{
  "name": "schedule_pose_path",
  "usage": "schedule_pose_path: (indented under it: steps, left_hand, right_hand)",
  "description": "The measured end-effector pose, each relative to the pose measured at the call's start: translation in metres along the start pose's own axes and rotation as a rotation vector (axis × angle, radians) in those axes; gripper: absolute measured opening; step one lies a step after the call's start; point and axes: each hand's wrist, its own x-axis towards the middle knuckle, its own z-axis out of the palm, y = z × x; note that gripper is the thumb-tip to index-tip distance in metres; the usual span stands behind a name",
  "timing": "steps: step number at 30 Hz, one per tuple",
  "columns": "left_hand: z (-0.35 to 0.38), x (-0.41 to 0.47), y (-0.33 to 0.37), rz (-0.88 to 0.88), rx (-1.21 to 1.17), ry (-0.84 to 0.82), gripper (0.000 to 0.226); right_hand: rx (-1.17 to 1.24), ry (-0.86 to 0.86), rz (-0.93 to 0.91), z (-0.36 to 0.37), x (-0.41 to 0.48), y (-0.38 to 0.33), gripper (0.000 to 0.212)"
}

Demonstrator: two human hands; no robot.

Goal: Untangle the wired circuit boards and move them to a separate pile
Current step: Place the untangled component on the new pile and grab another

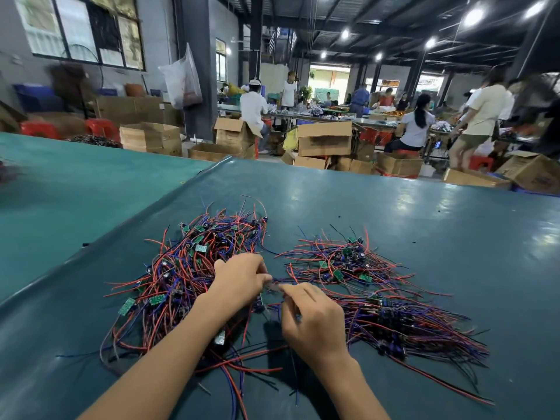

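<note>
Hands met just above the dark teal table (424, 222), close to its near edge. The left hand (239, 277) had its fingers curled in, with the fingertips pinching a wire strand (274, 287) that was too blurred to make out. The right hand (315, 316) was curled the same way, its thumb and forefinger pinching the other end of that strand, so the 2 hands almost touched. Whether a board hung on the strand could not be told.

Left of the hands, and partly under the left wrist, lay the tangled pile (188, 268) of red, blue and black wires with small green circuit boards scattered through it. To the right, the near sorted pile (409, 325) lay with its wires fanned out toward the right. Just beyond it was a looser far pile (342, 262), apart from the tangled one.

Past the far edge of the table stood open cardboard boxes (324, 137) on the floor. Further back, seated workers (416, 125) bent over long benches under bright ceiling lamps.
</note>
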Motion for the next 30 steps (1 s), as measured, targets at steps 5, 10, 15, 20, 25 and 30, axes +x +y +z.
schedule_pose_path:
  steps: [5,10,15,20,25,30]
  left_hand:
    - [-0.034,-0.002,-0.006,0.070,-0.310,0.277,0.014]
    - [-0.065,-0.007,-0.001,0.115,-0.925,0.360,0.012]
    - [-0.073,-0.005,0.000,0.093,-1.150,0.328,0.022]
    - [-0.074,-0.005,-0.004,0.013,-1.284,0.271,0.015]
    - [-0.079,-0.011,0.000,-0.021,-1.536,0.112,0.023]
    - [-0.074,-0.022,0.006,0.014,-1.749,-0.028,0.025]
  right_hand:
    - [0.041,0.034,0.074,-0.007,0.001,0.002,0.023]
    - [0.047,0.038,0.113,-0.007,0.002,0.003,0.023]
    - [0.141,-0.046,0.141,-0.010,0.001,-0.001,0.020]
    - [0.326,-0.287,0.237,-0.010,-0.001,-0.002,0.030]
    - [0.294,-0.400,0.162,-0.005,-0.004,-0.006,0.029]
    - [0.302,-0.233,0.236,-0.002,-0.005,-0.001,0.023]
